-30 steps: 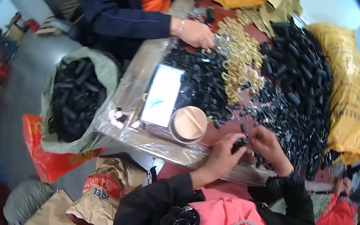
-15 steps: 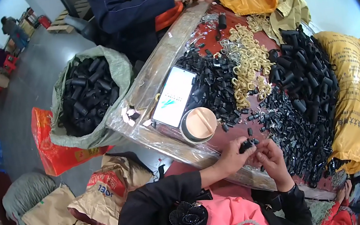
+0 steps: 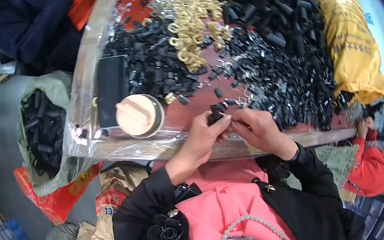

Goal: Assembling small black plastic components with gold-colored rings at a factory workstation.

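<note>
Close to the table's near edge, my left hand (image 3: 199, 141) grips a small black plastic fitting (image 3: 216, 113) between thumb and fingers. My right hand (image 3: 262, 131) is right beside it, thumb and fingers pinched together at the fitting's side; anything between those fingertips is too small or hidden to name. A few loose black pieces (image 3: 218, 92) lie just beyond the hands. To their right spreads a heap of small black parts with shiny metal bits (image 3: 288, 78). Farther off are a pile of brass-coloured rings (image 3: 186, 23) and another heap of small black parts (image 3: 153, 67).
A lidded cup (image 3: 139, 116) and a dark-screened phone (image 3: 113, 89) stand left on the plastic-wrapped table (image 3: 176, 146). Thick black cylinders (image 3: 274, 9) lie at the back right by a yellow sack (image 3: 347, 26). A green sack (image 3: 48, 134) holds black parts. Another person's sleeve (image 3: 33, 34) is far left.
The view has swung, so the table sits farther left and higher. Both hands remain together at the black fitting. The phone's screen, bright before, now looks dark.
</note>
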A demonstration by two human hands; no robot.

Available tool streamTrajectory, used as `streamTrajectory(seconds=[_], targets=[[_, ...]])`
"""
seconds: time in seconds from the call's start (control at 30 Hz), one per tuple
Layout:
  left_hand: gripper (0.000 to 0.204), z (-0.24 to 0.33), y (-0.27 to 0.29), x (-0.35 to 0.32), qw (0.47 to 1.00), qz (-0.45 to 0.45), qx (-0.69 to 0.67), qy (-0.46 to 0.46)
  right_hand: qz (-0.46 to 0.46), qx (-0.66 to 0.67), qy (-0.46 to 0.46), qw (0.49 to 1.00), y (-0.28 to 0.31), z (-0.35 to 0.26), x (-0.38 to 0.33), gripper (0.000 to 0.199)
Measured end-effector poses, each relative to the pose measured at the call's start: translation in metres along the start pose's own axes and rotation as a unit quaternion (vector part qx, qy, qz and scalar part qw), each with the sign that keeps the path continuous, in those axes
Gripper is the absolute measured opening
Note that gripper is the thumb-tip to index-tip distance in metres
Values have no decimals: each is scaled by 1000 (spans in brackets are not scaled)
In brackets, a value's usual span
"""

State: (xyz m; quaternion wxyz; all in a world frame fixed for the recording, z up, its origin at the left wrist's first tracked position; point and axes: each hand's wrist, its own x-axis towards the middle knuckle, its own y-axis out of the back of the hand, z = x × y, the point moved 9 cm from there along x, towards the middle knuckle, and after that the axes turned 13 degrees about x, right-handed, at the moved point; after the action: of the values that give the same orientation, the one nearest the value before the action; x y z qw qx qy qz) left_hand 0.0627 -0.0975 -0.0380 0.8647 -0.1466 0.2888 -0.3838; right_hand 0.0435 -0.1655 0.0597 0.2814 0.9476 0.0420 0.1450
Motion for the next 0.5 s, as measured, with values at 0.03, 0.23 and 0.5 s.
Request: streamTrajectory(seconds=[0.03,0.23,0.5], targets=[[15,-1,0,0,1000,1,2,4,-7,42,-55,998,0,7,0,8],[16,-11,0,3,1000,-1,11,15,-20,172,-190,966,-5,30,-10,7],[26,-5,-10,1,991,-65,-111,37,19,199,-163,966,-4,34,-8,9]])
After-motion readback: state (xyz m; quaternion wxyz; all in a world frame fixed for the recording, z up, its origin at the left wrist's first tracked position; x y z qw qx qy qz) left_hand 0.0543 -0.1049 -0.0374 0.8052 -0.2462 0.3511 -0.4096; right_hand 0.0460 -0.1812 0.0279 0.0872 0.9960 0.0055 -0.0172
